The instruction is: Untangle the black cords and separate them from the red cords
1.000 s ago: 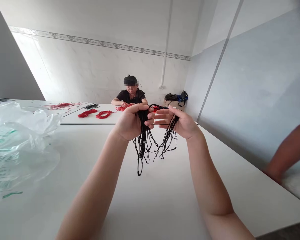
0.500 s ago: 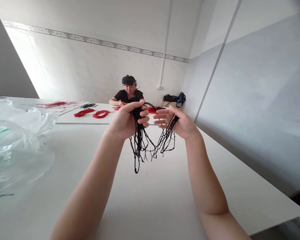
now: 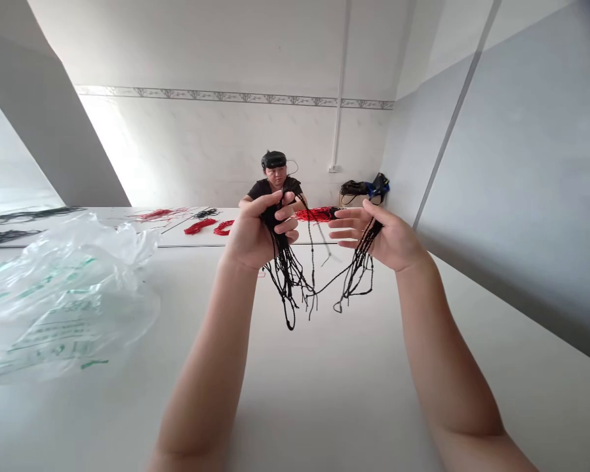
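"What's in the left hand (image 3: 254,233)?"
"Its fingers curl around a bunch of black strings (image 3: 282,252), middle of the frame."
"And the right hand (image 3: 393,236)?"
"Its fingers stick out, but its thumb pins another bunch (image 3: 362,250), right of middle."

Person's left forearm (image 3: 214,354) and right forearm (image 3: 445,354) bare, stretched forward, from where I stand. Left hand (image 3: 250,233) raised, fingers curled, thumb near index fingertip. Right hand (image 3: 396,239) level with it, apart, thumb uppermost, fingers nearly straight, pointing inward.
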The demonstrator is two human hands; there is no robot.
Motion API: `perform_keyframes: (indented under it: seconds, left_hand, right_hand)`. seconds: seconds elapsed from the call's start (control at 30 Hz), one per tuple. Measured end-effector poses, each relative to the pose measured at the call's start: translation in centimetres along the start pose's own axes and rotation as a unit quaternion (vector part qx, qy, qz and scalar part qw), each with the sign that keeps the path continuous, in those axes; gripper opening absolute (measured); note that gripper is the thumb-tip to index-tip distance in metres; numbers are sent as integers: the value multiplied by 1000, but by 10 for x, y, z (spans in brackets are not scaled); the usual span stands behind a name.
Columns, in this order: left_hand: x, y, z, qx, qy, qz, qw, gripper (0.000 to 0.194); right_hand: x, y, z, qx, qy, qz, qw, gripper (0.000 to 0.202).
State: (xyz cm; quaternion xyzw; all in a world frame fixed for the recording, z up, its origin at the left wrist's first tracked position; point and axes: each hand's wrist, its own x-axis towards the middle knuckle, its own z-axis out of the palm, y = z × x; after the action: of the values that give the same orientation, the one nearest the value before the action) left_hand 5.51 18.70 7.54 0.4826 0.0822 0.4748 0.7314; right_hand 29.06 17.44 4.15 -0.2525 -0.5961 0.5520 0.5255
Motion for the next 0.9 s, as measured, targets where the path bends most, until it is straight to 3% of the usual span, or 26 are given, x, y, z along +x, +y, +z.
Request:
perform_keyframes:
  seconds: [0.47, 0.6, 0.73, 0.9]
  left_hand:
    - [-7, 22, -16, -58, 45, 36, 997, 5]
    - [-3, 12, -9, -21, 37, 24, 999, 15]
    - [4, -8, 1, 43, 20, 0, 999, 23]
    - [10, -33, 13, 98, 15, -28, 995, 11]
  right_hand:
    - [-11, -12, -26, 62, 106, -60, 991, 40]
    - [-11, -13, -22, 55, 106, -58, 991, 37]
    - [-8, -13, -9, 39, 62, -39, 997, 40]
    - [-4, -8, 11, 33, 8, -41, 999, 42]
